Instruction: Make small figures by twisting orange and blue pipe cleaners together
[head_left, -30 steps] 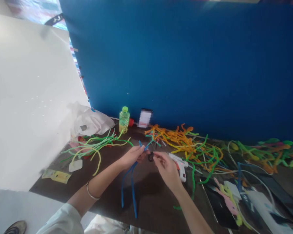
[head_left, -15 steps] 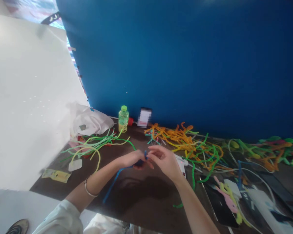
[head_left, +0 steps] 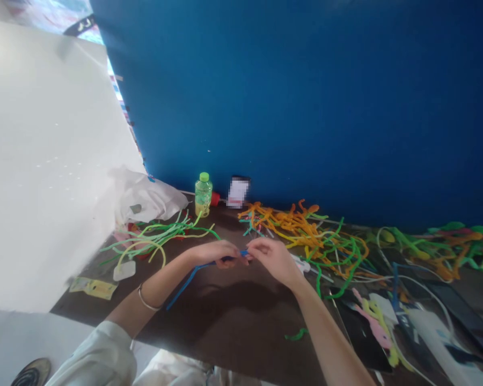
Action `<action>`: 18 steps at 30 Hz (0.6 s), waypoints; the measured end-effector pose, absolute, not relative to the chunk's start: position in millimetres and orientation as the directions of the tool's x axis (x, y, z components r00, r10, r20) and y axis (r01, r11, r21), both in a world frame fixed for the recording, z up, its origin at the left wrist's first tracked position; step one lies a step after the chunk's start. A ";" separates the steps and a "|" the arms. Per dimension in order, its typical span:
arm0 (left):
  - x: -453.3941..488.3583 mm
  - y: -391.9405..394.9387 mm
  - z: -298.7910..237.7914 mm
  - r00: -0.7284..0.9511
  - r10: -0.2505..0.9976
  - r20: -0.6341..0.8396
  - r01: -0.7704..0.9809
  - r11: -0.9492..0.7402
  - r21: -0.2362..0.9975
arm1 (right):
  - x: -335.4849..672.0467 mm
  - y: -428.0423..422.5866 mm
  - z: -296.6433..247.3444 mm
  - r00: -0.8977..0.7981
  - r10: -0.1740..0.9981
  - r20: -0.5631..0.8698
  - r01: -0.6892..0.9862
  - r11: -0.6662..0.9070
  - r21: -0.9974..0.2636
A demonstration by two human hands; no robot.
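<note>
Over the dark brown table [head_left: 233,321], my left hand [head_left: 213,252] is closed around blue pipe cleaners [head_left: 187,281], which trail down and to the left towards my forearm. My right hand [head_left: 271,257] meets it from the right and pinches the near end of the same blue strands between fingertips. Both hands touch at the middle of the table. A silver bangle [head_left: 145,300] sits on my left wrist. A small dark ring seen earlier is hidden now.
Orange and green pipe cleaners [head_left: 306,233] lie heaped behind my hands, with light green ones [head_left: 156,238] to the left. A white glue gun [head_left: 301,264] is partly behind my right hand. A green-capped bottle [head_left: 203,195], a white plastic bag [head_left: 148,198] and a blue wall [head_left: 306,107] stand at the back.
My hands have come together and dropped lower. The blue strands, which hung down in two legs, now lie flatter and point left. The small dark ring in my right fingers is no longer visible.
</note>
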State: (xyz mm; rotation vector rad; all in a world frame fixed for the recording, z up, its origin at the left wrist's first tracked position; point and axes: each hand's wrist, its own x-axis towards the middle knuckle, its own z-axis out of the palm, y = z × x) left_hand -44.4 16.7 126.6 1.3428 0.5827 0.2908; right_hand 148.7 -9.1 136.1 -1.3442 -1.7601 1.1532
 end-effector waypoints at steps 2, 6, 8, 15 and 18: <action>-51.2 19.5 120.6 0.819 0.513 -0.256 0.134 0.263 0.955 | 151.6 -8.7 132.9 -0.251 0.964 -0.088 0.441 0.033 -0.897; -65.5 25.1 105.2 0.845 0.424 -0.327 0.210 0.299 0.931 | 160.7 -8.3 134.8 -0.226 0.968 -0.114 0.617 0.051 -0.785; -72.1 27.9 99.0 0.838 0.430 -0.335 0.218 0.299 0.929 | 167.7 -6.8 138.2 -0.226 0.970 -0.086 0.687 0.096 -0.720; -87.5 34.7 92.3 0.804 0.478 -0.354 0.260 0.253 0.932 | 195.3 5.8 142.4 -0.171 0.982 -0.075 0.728 0.074 -0.682; -92.4 36.0 89.4 0.794 0.468 -0.388 0.269 0.303 0.914 | 208.1 13.5 142.2 -0.126 0.990 -0.064 0.757 0.054 -0.651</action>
